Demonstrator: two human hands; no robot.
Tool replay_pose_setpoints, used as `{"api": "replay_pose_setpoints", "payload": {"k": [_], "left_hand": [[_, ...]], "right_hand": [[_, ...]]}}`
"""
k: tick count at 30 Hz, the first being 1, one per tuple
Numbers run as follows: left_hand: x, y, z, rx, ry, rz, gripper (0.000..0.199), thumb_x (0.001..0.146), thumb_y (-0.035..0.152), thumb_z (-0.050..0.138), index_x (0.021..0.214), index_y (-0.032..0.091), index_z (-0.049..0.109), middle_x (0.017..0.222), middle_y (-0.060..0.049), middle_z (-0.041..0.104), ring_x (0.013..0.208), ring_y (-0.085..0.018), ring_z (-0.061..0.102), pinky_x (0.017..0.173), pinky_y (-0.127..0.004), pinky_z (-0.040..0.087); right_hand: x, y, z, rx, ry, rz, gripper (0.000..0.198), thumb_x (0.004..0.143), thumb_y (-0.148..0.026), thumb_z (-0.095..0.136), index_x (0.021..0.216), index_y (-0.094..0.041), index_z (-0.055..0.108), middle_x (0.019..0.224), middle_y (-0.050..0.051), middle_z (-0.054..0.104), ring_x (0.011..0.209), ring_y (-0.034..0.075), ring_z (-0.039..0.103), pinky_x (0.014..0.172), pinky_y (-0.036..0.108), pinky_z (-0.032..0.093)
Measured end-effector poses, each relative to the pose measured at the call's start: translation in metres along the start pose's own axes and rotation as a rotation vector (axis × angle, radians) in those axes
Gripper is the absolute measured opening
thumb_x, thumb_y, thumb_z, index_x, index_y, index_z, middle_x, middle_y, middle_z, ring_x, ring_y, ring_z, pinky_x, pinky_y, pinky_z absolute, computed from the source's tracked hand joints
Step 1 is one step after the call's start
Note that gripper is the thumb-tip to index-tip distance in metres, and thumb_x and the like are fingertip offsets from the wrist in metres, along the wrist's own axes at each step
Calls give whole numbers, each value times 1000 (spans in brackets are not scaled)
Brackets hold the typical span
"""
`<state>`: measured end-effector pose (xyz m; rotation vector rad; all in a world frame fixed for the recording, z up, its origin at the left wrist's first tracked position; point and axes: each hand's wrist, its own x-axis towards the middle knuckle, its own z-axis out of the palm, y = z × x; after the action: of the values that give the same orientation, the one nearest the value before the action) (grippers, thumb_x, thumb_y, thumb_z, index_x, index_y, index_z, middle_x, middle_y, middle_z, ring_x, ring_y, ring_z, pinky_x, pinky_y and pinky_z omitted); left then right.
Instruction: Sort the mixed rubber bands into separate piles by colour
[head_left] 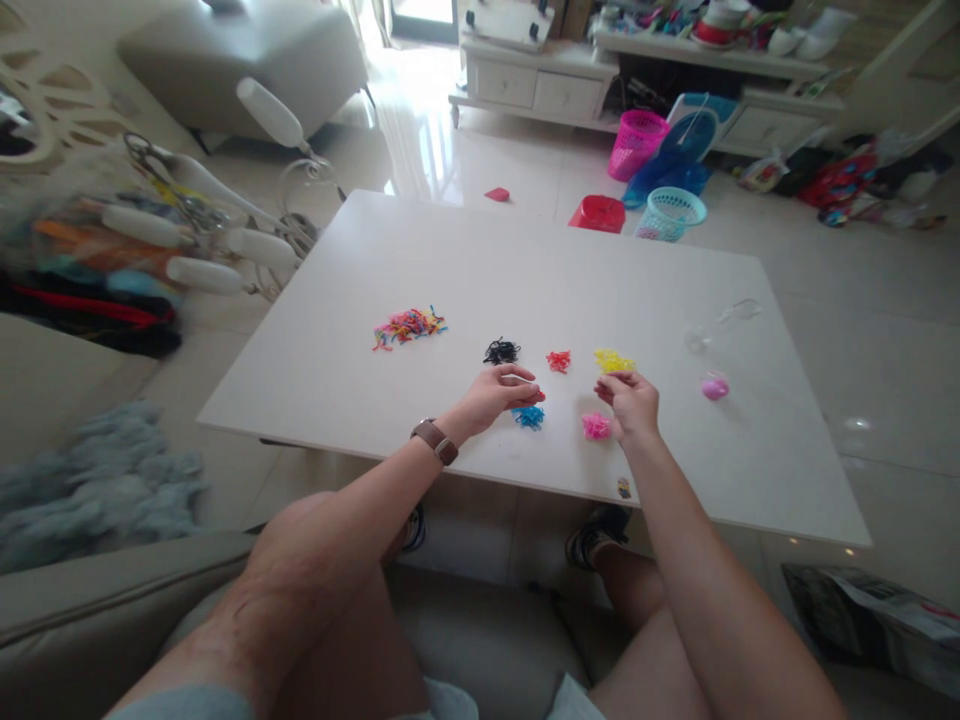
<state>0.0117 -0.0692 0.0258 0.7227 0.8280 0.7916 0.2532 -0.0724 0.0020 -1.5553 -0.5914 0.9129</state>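
Observation:
My left hand point(499, 392), with a brown watch on its wrist, pinches a small red band-like piece point(541, 396) above the blue pile point(529, 418). My right hand point(634, 402) is closed in a pinch between the yellow pile point(613, 360) and the pink pile point(596, 427); whatever its fingertips may hold is too small to make out. Beyond my left hand lies a black pile point(502, 350), and a red pile point(559, 361) sits between the hands. A mixed multicoloured pile point(410, 327) of the same thin pieces lies farther left.
All the piles rest on a white table point(600, 285). At its right are a pink-purple ball-like item point(715, 387) and clear plastic bits point(697, 342). A small sticker point(624, 488) is by the near edge. A floor lamp point(262, 245) stands against the left side; baskets point(671, 213) stand beyond.

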Motion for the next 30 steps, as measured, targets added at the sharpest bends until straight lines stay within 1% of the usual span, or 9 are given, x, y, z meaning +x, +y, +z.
{"api": "replay_pose_setpoints", "payload": {"k": [4, 8, 12, 15, 18, 21, 24, 28, 30], "left_hand": [[-1, 2, 0, -3, 7, -11, 45, 64, 31, 93, 91, 12, 64, 83, -11, 76, 81, -19, 74, 87, -38, 57], [-1, 3, 0, -12, 11, -7, 44, 64, 30, 93, 91, 12, 64, 82, -10, 75, 80, -19, 74, 86, -37, 57], [-2, 4, 0, -14, 16, -5, 44, 63, 30, 93, 91, 12, 64, 82, -10, 75, 80, -19, 74, 85, -36, 57], [-3, 5, -1, -8, 13, -3, 44, 63, 30, 93, 90, 12, 64, 82, -10, 75, 80, -18, 74, 85, -36, 57], [-3, 5, -1, -2, 14, -6, 45, 62, 31, 94, 90, 12, 64, 81, -9, 75, 80, -18, 74, 86, -36, 57], [-3, 5, -1, 0, 15, -3, 46, 61, 32, 94, 90, 12, 64, 81, -9, 75, 80, -18, 74, 87, -37, 57], [-2, 3, 0, 1, 23, 16, 46, 61, 33, 94, 89, 12, 64, 81, -8, 75, 80, -18, 74, 87, -38, 57], [0, 1, 0, -15, 66, 52, 46, 59, 33, 94, 86, 12, 62, 81, -7, 74, 79, -18, 74, 88, -38, 56], [0, 1, 1, -23, 93, 62, 45, 59, 31, 94, 84, 12, 62, 79, -6, 74, 78, -18, 74, 88, -38, 56]], "right_hand": [[19, 3, -13, 112, 144, 42, 26, 50, -10, 77, 68, -18, 60, 59, -4, 66, 57, 10, 65, 56, 18, 56], [28, 8, -16, 153, 197, 47, 30, 48, -6, 76, 72, -16, 61, 60, -3, 65, 61, 9, 64, 56, 15, 54], [33, 9, -16, 164, 176, 26, 31, 49, -8, 77, 75, -17, 63, 71, -2, 67, 67, 10, 64, 51, 14, 52], [37, 8, -18, 140, 142, 45, 31, 51, -9, 75, 78, -18, 65, 76, -2, 67, 67, 9, 62, 49, 13, 50], [37, 8, -17, 127, 150, 53, 31, 52, -12, 73, 81, -18, 65, 77, -3, 66, 66, 8, 62, 51, 13, 50], [28, 5, -12, 90, 130, -21, 27, 55, -16, 73, 80, -19, 63, 79, -4, 65, 67, 8, 64, 57, 16, 53], [7, -3, -1, -4, -24, -131, 20, 64, -24, 73, 81, -19, 65, 83, -2, 68, 70, 10, 67, 67, 23, 57], [-31, -21, 15, -228, -399, -334, 16, 77, -33, 73, 86, -19, 71, 78, 1, 70, 72, 15, 68, 72, 31, 58], [-46, -28, 20, -334, -573, -460, 15, 81, -33, 72, 89, -20, 73, 84, 2, 71, 74, 15, 67, 73, 31, 57]]}}
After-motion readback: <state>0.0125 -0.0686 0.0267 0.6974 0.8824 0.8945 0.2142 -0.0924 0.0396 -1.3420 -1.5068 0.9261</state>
